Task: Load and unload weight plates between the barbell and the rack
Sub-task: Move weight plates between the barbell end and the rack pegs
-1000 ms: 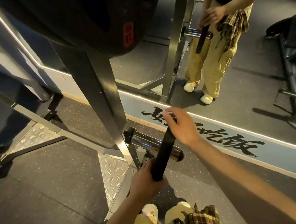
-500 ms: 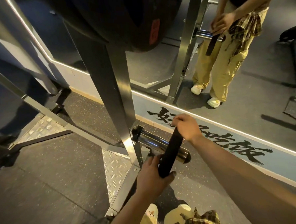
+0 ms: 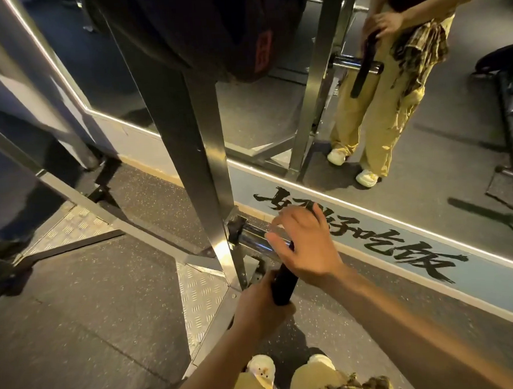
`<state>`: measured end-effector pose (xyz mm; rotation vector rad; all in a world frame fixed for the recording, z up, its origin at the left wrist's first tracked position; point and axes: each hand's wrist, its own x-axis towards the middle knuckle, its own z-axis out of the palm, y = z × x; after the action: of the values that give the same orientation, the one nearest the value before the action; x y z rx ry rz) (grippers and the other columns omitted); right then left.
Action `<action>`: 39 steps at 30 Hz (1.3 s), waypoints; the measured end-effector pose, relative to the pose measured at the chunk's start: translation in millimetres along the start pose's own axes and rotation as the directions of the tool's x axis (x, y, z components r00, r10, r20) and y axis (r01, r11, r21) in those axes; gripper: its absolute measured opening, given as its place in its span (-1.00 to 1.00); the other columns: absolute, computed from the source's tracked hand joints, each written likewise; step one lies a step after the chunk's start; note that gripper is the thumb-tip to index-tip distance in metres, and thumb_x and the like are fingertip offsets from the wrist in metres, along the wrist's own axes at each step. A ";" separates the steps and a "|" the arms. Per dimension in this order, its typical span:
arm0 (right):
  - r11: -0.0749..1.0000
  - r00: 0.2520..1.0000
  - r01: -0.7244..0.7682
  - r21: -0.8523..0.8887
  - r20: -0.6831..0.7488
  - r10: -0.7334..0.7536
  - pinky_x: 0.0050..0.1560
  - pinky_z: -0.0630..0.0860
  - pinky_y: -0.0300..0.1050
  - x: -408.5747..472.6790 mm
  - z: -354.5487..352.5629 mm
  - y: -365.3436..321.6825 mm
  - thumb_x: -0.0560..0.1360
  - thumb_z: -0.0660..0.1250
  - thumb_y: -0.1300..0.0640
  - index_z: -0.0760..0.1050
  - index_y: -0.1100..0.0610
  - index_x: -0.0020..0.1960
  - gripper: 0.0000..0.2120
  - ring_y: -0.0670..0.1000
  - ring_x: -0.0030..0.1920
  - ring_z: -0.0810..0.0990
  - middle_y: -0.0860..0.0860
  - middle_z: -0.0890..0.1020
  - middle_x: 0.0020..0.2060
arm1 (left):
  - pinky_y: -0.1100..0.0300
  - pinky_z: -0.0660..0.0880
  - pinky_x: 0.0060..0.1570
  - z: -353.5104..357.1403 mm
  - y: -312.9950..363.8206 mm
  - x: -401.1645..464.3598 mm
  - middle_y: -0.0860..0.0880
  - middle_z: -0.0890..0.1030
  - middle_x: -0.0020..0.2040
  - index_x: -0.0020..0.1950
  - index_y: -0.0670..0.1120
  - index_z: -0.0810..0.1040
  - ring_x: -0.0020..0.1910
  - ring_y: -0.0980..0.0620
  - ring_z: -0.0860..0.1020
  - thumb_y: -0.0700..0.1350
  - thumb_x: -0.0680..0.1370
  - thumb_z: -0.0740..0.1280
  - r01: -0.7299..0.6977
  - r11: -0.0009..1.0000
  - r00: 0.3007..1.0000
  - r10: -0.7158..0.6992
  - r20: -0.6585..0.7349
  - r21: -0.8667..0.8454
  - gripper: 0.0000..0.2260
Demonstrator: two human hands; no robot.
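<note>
A small black weight plate (image 3: 282,285) shows edge-on at the chrome storage peg (image 3: 251,239) low on the rack upright (image 3: 194,167). My left hand (image 3: 261,307) grips its lower edge. My right hand (image 3: 305,248) lies over its top edge with fingers spread and straight, hiding the peg's tip and most of the plate. In the mirror the peg's end shows just beyond the plate, so the plate seems to sit on the peg. A large black plate (image 3: 211,27) hangs higher on the same upright.
A wall mirror (image 3: 424,126) straight ahead reflects me and the rack. Steel frame legs (image 3: 70,186) and checker-plate feet (image 3: 201,298) cross the rubber floor at left. My shoes (image 3: 261,369) stand just behind the rack base. A bench shows reflected at far right.
The small plate has shifted inward along the peg toward the upright. My right hand went from gripping the plate's top edge to spread fingers over it. The left hand keeps its hold.
</note>
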<state>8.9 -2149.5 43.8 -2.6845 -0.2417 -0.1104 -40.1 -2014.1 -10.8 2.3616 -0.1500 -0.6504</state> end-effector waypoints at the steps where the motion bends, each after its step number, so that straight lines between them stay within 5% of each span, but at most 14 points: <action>1: 1.000 1.000 0.006 0.014 0.022 -0.006 0.49 -0.03 0.17 -5.8 5.7 -0.3 0.54 -0.06 -0.27 0.58 -0.02 0.10 -0.47 -0.04 0.34 0.38 -0.09 0.56 0.18 | 0.23 0.51 -0.02 0.1 -0.2 0.4 0.04 0.62 0.09 0.37 0.08 0.33 -0.02 0.08 0.57 -0.01 0.46 0.40 -0.007 1.000 1.000 0.007 0.004 0.016 -0.50; 5: 0.994 0.970 -0.023 0.110 -0.240 0.049 0.31 0.28 0.04 -0.7 15.7 3.9 0.49 0.15 -0.08 0.58 0.07 -0.31 -0.65 -0.02 -0.05 0.53 -0.06 0.60 -0.26 | 0.20 0.55 0.04 -1.9 -2.7 0.0 0.08 0.62 0.11 0.34 0.10 0.37 0.03 0.09 0.58 0.04 0.46 0.41 -0.020 1.000 1.000 0.020 0.001 0.012 -0.52; 7: 0.988 0.966 -0.014 0.152 -0.252 0.052 0.20 0.30 -0.06 7.9 16.4 7.5 0.44 0.20 -0.01 0.47 0.03 -0.40 -0.73 -0.04 -0.15 0.49 -0.07 0.53 -0.36 | 0.18 0.57 0.02 -4.8 -1.3 0.5 0.09 0.63 0.07 0.32 0.11 0.40 -0.01 0.12 0.59 0.10 0.47 0.39 -0.028 1.000 1.000 0.028 -0.004 0.006 -0.56; 13: 0.867 0.956 -0.272 0.417 0.015 0.292 -0.05 0.40 -0.09 41.2 5.1 33.3 0.51 0.30 0.20 0.53 0.20 -0.36 -0.73 -0.03 -0.22 0.47 0.02 0.52 -0.35 | 0.24 0.50 0.10 -6.1 -0.3 -0.9 0.10 0.60 0.16 0.36 0.10 0.36 0.10 0.12 0.57 0.20 0.47 0.39 -0.017 1.000 1.000 0.017 -0.014 -0.020 -0.49; 18: 0.754 0.880 -0.474 0.454 0.214 0.424 -0.20 0.37 -0.25 62.5 -5.9 46.5 0.57 0.24 0.10 0.58 0.23 -0.25 -0.69 0.07 -0.14 0.53 0.13 0.60 -0.23 | 0.28 0.49 0.07 -12.0 -1.0 -3.4 0.10 0.60 0.19 0.38 0.08 0.38 0.11 0.11 0.59 0.15 0.49 0.40 0.002 0.999 0.999 -0.003 -0.036 -0.039 -0.50; 22: 0.895 0.936 -0.324 0.306 -0.035 0.351 -0.09 0.38 -0.15 53.9 -8.9 38.3 0.61 0.17 -0.08 0.52 0.14 -0.12 -0.66 -0.03 -0.15 0.48 -0.01 0.54 -0.21 | 0.25 0.55 0.01 -16.5 0.2 0.5 0.03 0.64 0.06 0.28 0.01 0.46 -0.05 0.12 0.59 0.13 0.52 0.37 -0.021 0.996 0.999 0.023 -0.031 0.089 -0.61; 24: 0.976 0.973 -0.085 0.201 -0.194 0.125 0.10 0.34 -0.16 29.9 -11.1 24.3 0.60 0.17 -0.09 0.54 0.08 0.01 -0.72 -0.08 -0.03 0.47 -0.04 0.57 -0.08 | 0.22 0.57 0.01 -17.9 0.8 0.3 0.03 0.64 0.06 0.29 0.02 0.46 -0.04 0.09 0.60 0.13 0.51 0.37 -0.025 0.996 0.999 0.028 -0.037 0.089 -0.60; 26: 0.989 0.989 0.114 0.091 -0.108 -0.104 0.30 0.25 -0.11 7.2 -5.1 10.5 0.57 0.16 -0.13 0.53 0.06 0.15 -0.66 -0.03 0.15 0.47 -0.01 0.59 0.08 | 0.21 0.57 0.00 -18.2 -1.1 0.7 0.04 0.65 0.02 0.29 0.05 0.45 -0.07 0.09 0.61 0.13 0.50 0.38 -0.047 0.996 0.997 0.051 -0.057 0.077 -0.60; 28: 0.983 0.983 0.181 -0.034 0.040 -0.180 0.46 0.15 0.04 -5.2 5.7 1.2 0.54 0.11 -0.20 0.54 0.02 0.15 -0.60 0.00 0.22 0.48 -0.02 0.60 0.13 | 0.22 0.57 -0.02 -17.1 -1.5 -0.5 0.06 0.66 -0.03 0.27 0.05 0.45 -0.11 0.09 0.62 0.15 0.50 0.37 -0.075 0.994 0.994 0.081 -0.073 0.081 -0.61; 32: 0.960 0.961 0.222 -0.169 -0.126 -0.245 0.31 0.39 0.12 -5.7 18.2 1.4 0.48 0.16 -0.04 0.58 0.09 -0.29 -0.67 0.02 -0.15 0.57 -0.02 0.61 -0.26 | 0.21 0.54 0.09 -9.5 -7.6 -5.8 0.12 0.64 0.10 0.32 0.14 0.41 0.01 0.12 0.60 0.29 0.45 0.36 -0.093 0.995 0.992 0.091 -0.093 -0.020 -0.50; 39: 0.987 0.983 0.160 -0.034 -0.085 -0.162 0.11 0.37 0.00 19.2 9.6 10.8 0.45 0.06 -0.01 0.45 0.05 -0.38 -0.67 -0.04 -0.24 0.41 -0.06 0.50 -0.38 | 0.08 0.50 0.23 3.2 -36.9 -12.4 0.14 0.48 0.35 0.45 0.15 0.26 0.26 0.10 0.49 0.31 0.33 0.45 0.014 0.993 1.000 -0.014 -0.005 -0.114 -0.24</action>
<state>30.1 -2152.0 32.9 -2.6760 -0.4328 -0.2827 -54.8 -1984.4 -31.3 2.2562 -0.0915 -0.6423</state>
